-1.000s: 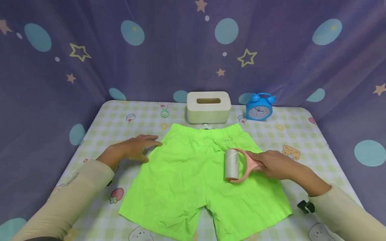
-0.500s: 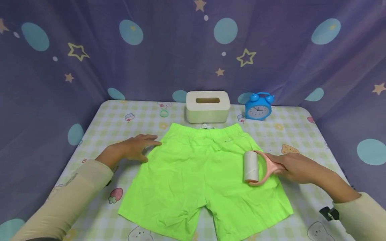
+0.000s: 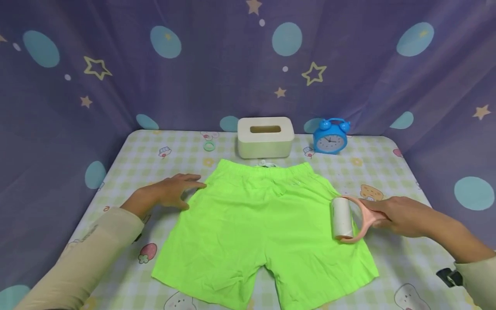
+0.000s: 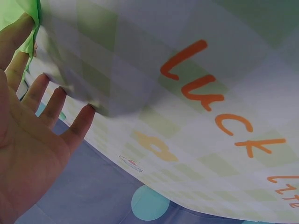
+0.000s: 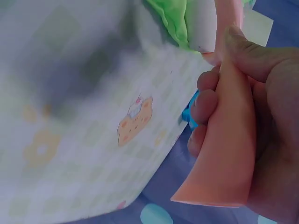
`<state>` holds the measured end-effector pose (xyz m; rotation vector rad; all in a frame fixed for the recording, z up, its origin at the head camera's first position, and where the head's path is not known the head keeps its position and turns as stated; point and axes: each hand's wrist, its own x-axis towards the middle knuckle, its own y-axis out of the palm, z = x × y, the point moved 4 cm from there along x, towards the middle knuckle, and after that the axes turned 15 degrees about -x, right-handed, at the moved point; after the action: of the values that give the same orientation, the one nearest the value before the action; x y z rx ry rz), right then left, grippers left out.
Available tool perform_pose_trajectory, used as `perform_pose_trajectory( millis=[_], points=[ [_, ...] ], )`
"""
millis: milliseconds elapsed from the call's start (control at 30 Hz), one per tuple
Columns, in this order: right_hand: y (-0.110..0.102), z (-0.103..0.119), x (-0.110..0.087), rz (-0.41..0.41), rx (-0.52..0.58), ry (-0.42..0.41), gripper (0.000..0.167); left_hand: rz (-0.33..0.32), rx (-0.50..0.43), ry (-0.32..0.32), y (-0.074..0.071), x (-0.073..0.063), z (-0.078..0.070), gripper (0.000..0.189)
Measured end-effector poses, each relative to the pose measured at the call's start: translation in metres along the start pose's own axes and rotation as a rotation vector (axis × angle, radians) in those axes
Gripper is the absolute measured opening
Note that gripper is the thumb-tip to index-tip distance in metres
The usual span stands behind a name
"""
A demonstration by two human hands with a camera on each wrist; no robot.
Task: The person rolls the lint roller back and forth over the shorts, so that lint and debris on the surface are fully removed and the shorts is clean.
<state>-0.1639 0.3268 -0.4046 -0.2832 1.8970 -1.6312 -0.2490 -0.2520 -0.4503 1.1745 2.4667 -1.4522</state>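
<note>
Neon green shorts (image 3: pixel 240 224) lie spread flat on the table, waistband toward the back. My right hand (image 3: pixel 401 215) grips the pink handle of a lint roller (image 3: pixel 342 218), whose white roll rests on the right side of the shorts near their outer edge. In the right wrist view, fingers and thumb wrap round that handle (image 5: pixel 224 135). At the left edge of the shorts, my left hand (image 3: pixel 170 191) has its fingers spread, thumb and fingertips at the fabric's border. The left wrist view shows this hand (image 4: pixel 37 121) with fingers extended against the cloth and tabletop.
Behind the waistband stands a cream and pale green tissue box (image 3: pixel 265 138). A blue alarm clock (image 3: pixel 330 137) is to its right, and a small green ring (image 3: pixel 209 146) lies to its left. A checked cover (image 3: pixel 387 172) is on the table, with purple curtains (image 3: pixel 201 77) around it.
My right hand has moved the lint roller rightward across the shorts, from near the middle of the right leg to its outer edge. The left hand stays in place.
</note>
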Motion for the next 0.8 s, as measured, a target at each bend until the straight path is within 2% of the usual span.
perform_pose_trajectory(
  millis=[167, 267, 500, 667, 800],
  points=[
    [0.002, -0.012, -0.01, 0.077, -0.015, 0.036, 0.061, -0.002, 0.007, 0.019, 0.001, 0.002, -0.001, 0.077],
    [0.002, -0.014, -0.012, 0.085, -0.01, 0.04, 0.061, -0.006, 0.01, 0.019, 0.001, 0.003, 0.0, 0.077],
    [0.001, -0.012, -0.01, 0.038, -0.022, 0.056, 0.063, -0.012, -0.003, 0.028, 0.001, 0.001, 0.001, 0.076],
    [0.0, -0.011, -0.012, -0.017, -0.029, 0.025, 0.059, -0.02, 0.001, 0.043, 0.002, 0.0, 0.0, 0.077],
    [0.0, -0.011, -0.012, -0.064, -0.048, 0.009, 0.057, -0.019, 0.003, 0.031, 0.001, 0.0, 0.0, 0.077]
  ],
)
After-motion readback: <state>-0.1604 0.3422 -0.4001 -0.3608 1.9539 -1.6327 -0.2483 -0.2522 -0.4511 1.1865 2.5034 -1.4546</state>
